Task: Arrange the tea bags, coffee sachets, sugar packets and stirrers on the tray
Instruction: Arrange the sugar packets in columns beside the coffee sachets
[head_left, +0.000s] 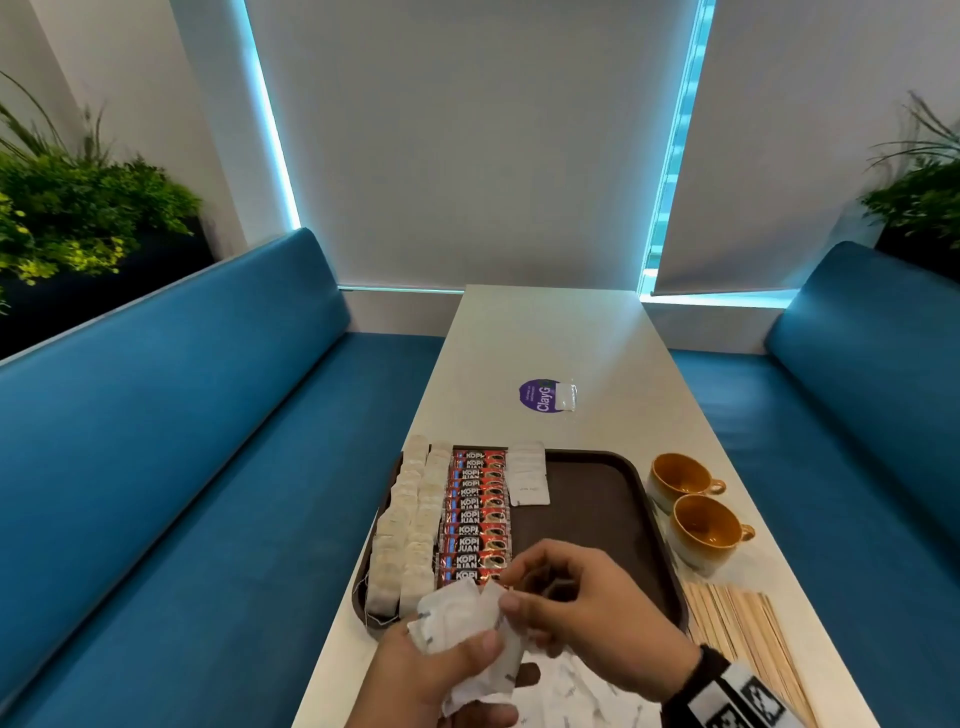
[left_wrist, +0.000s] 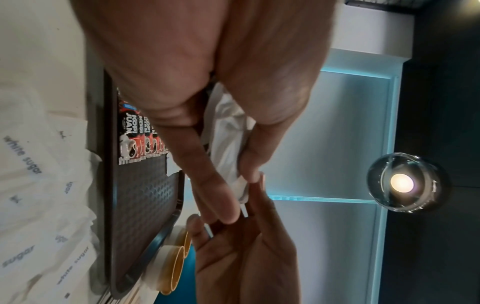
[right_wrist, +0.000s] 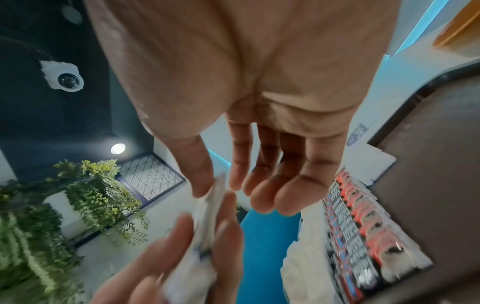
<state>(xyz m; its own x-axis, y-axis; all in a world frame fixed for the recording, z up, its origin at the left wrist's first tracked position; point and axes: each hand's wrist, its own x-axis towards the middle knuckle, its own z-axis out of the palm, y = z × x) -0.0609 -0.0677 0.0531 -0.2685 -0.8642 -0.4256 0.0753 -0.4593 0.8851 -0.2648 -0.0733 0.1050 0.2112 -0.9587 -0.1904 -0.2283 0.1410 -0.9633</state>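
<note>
Left hand (head_left: 441, 670) grips a bunch of sugar packets (head_left: 457, 621) above the tray (head_left: 597, 519)'s near edge; right hand (head_left: 582, 608) pinches one from it. Tea bags (head_left: 410, 525) and coffee sachets (head_left: 475, 514) are laid in rows; few sugars placed (head_left: 527, 474). Stirrers (head_left: 737, 634) lie untouched on the worktop (head_left: 545, 338). Roughly halfway, I judge.

The head camera looks forward and down along the surface (head_left: 545, 338), the tray (head_left: 597, 499) at 12 o'clock, both hands close below. The left wrist camera sits tight against the left hand (left_wrist: 207, 82), rolled sideways, facing tray and ceiling lamp (left_wrist: 402, 182). The right wrist camera looks along the right hand (right_wrist: 259, 82) toward the plants (right_wrist: 78, 205). All three share the tray's coffee sachets (head_left: 475, 514).
</note>
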